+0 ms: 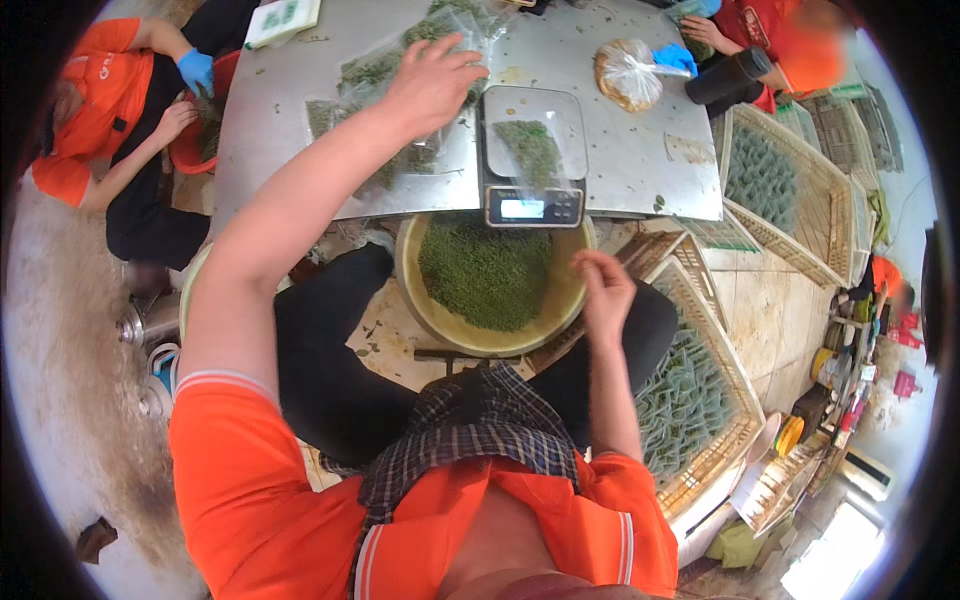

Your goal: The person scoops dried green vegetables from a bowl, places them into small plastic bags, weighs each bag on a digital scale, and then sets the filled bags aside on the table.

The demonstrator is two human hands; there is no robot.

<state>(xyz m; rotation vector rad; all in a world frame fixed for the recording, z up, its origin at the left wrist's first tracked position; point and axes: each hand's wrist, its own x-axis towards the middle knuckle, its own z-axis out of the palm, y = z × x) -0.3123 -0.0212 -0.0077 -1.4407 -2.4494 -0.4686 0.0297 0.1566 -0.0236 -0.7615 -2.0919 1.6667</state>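
My left hand (437, 84) reaches over clear plastic bags of green peppercorn-like bits (371, 71) on the metal table, left of the scale; its fingers are spread, and whether it touches a bag I cannot tell. On the digital scale (534, 206) lies one clear bag (531, 150) partly filled with the green bits, its end over the lit display. Below the table edge a round basin (409, 289) holds many loose green bits (487, 274). My right hand (606, 289) is over the basin's right rim, fingertips drawn together; whether something small is between them is unclear.
On the metal table (637, 165) are a knotted plastic bag (628, 75) and a black cylinder (727, 75). Plastic crates (750, 420) of filled bags stand on the right. Two people work across the table's left and right ends, one beside a red basin (225, 75).
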